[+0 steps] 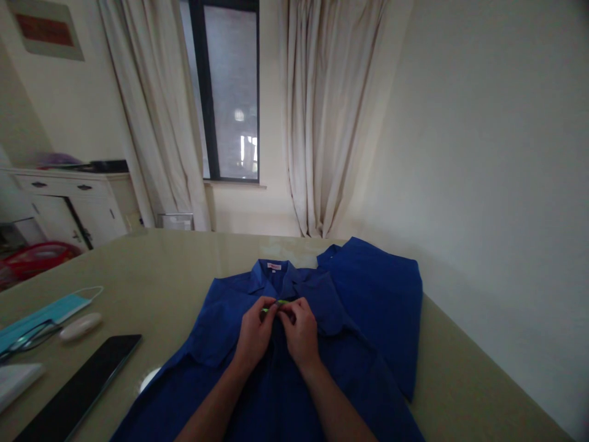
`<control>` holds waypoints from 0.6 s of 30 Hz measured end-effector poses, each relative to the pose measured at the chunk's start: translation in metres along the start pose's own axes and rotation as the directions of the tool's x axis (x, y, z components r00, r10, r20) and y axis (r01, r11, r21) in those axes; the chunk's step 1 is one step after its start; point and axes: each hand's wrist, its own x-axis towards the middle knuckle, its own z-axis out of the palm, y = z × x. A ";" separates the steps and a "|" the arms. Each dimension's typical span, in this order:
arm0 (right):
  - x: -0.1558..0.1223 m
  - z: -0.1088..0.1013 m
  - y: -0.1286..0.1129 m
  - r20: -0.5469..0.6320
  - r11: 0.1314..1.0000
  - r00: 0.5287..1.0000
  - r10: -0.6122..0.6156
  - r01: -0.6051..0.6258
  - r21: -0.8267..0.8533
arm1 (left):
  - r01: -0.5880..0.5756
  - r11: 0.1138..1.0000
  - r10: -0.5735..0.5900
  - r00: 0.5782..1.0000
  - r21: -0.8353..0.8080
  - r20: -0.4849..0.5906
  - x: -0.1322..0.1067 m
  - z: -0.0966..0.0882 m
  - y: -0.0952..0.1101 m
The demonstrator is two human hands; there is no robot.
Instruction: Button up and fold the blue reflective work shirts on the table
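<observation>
A blue collared shirt lies spread flat on the beige table, collar away from me, a white label inside the neck. My left hand and my right hand meet at the shirt's front just below the collar. Both pinch the cloth there, fingers closed, with a small bright green piece showing between the fingertips. A second blue garment lies folded to the right, partly under the shirt's sleeve.
At the table's left lie a blue face mask, glasses, a small white oval object and a dark tablet. A white cabinet, curtains and a window stand behind. A wall runs along the right.
</observation>
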 end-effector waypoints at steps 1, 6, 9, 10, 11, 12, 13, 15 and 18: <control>0.000 0.000 -0.001 0.014 1.000 1.000 -0.005 0.006 -0.013 | 0.040 0.997 -0.040 0.999 -0.065 -0.008 0.002 -0.001 -0.002; -0.005 -0.001 -0.008 0.055 0.984 0.995 -0.079 0.086 -0.156 | 0.224 0.939 -0.233 0.972 -0.261 -0.007 0.006 -0.002 -0.008; -0.007 0.002 -0.010 0.087 0.948 0.988 -0.124 0.144 -0.284 | 0.262 0.924 -0.278 0.961 -0.279 -0.017 0.005 -0.001 -0.010; -0.007 0.004 -0.010 0.100 0.931 0.986 -0.136 0.162 -0.328 | 0.247 0.932 -0.262 0.965 -0.266 -0.023 0.005 -0.001 -0.011; -0.007 0.005 -0.009 0.109 0.914 0.983 -0.146 0.176 -0.365 | 0.217 0.946 -0.231 0.972 -0.242 -0.032 0.005 -0.001 -0.012; -0.007 0.006 -0.008 0.111 0.902 0.982 -0.151 0.183 -0.391 | 0.177 0.962 -0.190 0.981 -0.210 -0.043 0.006 0.000 -0.013; -0.006 0.007 -0.008 0.110 0.896 0.982 -0.154 0.186 -0.404 | 0.136 0.976 -0.147 0.988 -0.172 -0.051 0.005 0.000 -0.014; -0.005 0.007 -0.006 0.112 0.902 0.982 -0.152 0.184 -0.390 | 0.074 0.993 -0.080 0.995 -0.096 -0.062 0.004 0.000 -0.014; -0.003 0.004 -0.005 0.128 0.923 0.983 -0.135 0.172 -0.345 | 0.040 0.999 -0.039 0.998 0.013 -0.052 0.000 0.001 -0.011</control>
